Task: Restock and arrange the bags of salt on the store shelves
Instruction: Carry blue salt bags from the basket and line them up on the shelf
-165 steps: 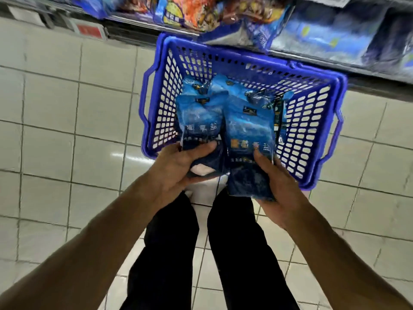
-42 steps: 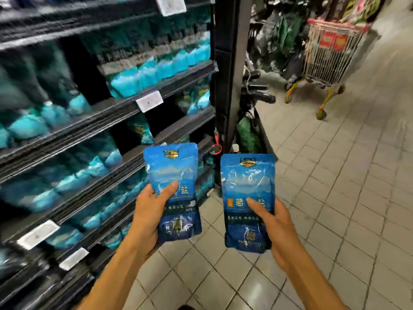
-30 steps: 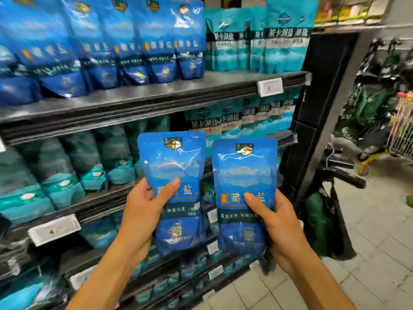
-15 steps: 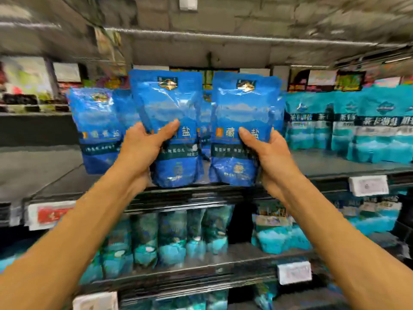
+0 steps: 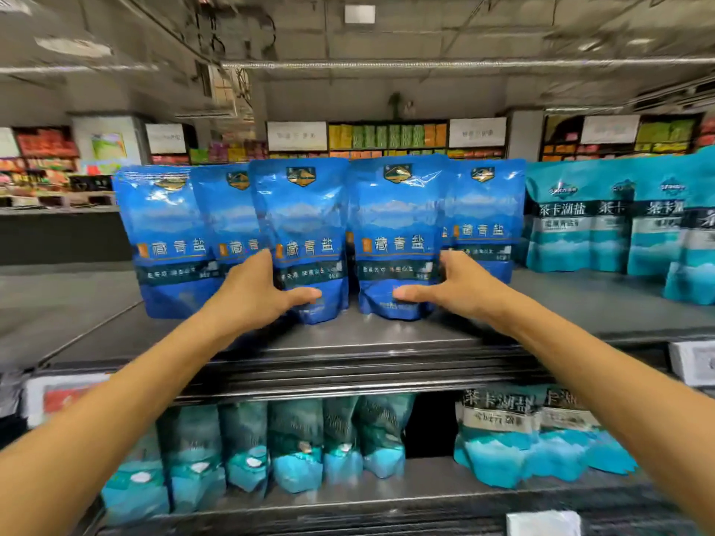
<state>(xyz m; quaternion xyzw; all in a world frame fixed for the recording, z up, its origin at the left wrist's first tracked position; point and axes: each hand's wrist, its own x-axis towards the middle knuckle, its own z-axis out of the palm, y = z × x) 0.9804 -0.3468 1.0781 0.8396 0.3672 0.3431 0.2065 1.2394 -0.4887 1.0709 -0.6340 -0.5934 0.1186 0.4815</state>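
Two blue salt bags stand upright side by side on the top grey shelf (image 5: 367, 338). My left hand (image 5: 255, 292) grips the left blue bag (image 5: 305, 222) at its lower left, thumb across the front. My right hand (image 5: 452, 284) grips the right blue bag (image 5: 398, 222) at its lower right, thumb across the front. Both bags' bottoms rest on the shelf. More blue bags of the same kind (image 5: 166, 234) stand behind and beside them, partly hidden.
Teal salt bags (image 5: 580, 222) stand to the right on the same shelf. The shelf below holds more teal bags (image 5: 294, 446). White price tags (image 5: 692, 361) sit on the shelf edges. Bare shelf lies to the left (image 5: 69, 303). Far store shelves fill the background.
Both hands carried the two bags from the basket up to the top shelf. In the last half second the bags moved forward and down onto the shelf, and my hands slid lower on them.
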